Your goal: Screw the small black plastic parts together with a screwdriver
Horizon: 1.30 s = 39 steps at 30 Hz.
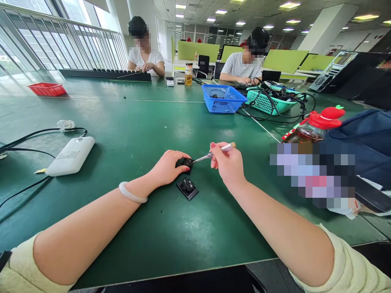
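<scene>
My left hand (pixel 169 166) is closed on a small black plastic part (pixel 188 163), pinching it against the green table between thumb and fingers. A screwdriver (pixel 224 148) with a clear handle is gripped in my right hand (pixel 228 165). Its thin metal shaft slants down to the left, and the tip meets or nearly meets the black part; which of the two I cannot tell. Just nearer to me lies a second black piece, a flat square plate with a raised middle (pixel 187 188), which neither hand touches.
On the left rests a white power bank-like box (pixel 71 156) with black cables. Farther back are a red tray (pixel 47 89), a blue basket (pixel 224 99) and a teal basket (pixel 270 101) of cables. A red-lidded bottle (pixel 314 126) stands right. Two people sit across the table (pixel 137 122).
</scene>
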Tool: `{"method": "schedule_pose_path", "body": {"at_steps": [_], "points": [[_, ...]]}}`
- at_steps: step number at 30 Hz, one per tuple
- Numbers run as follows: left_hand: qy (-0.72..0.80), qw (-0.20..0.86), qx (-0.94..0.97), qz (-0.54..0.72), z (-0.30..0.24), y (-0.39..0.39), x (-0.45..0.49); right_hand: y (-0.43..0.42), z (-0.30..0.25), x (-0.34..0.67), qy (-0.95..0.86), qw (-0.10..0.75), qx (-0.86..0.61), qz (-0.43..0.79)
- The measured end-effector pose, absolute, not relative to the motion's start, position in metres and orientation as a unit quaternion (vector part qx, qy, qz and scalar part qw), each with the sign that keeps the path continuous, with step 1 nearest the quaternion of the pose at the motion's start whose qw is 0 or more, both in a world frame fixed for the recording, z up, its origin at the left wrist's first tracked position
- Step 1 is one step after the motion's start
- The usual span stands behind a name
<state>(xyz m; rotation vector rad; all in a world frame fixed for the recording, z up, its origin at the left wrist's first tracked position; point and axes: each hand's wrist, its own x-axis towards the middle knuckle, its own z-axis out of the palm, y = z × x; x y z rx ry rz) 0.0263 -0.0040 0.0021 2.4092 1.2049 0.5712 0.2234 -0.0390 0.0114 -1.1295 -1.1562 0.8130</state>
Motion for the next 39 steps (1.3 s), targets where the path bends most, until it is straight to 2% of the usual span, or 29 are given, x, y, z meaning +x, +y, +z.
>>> {"method": "schedule_pose_path", "body": {"at_steps": [4, 13, 25, 39], "points": [[0.441, 0.198, 0.853, 0.198, 0.002, -0.004, 0.026, -0.032, 0.011, 0.226, -0.408, 0.634, -0.496, 0.430], [0.439, 0.201, 0.853, 0.200, 0.001, -0.003, 0.026, -0.046, 0.012, 0.224, -0.609, 0.568, -0.500, 0.236], [0.440, 0.200, 0.852, 0.200, 0.000, -0.003, 0.025, -0.045, 0.013, 0.228, -0.634, 0.548, -0.489, 0.240], [0.438, 0.208, 0.851, 0.201, 0.002, -0.004, 0.026, -0.047, 0.016, 0.229, -0.670, 0.520, -0.496, 0.185]]}}
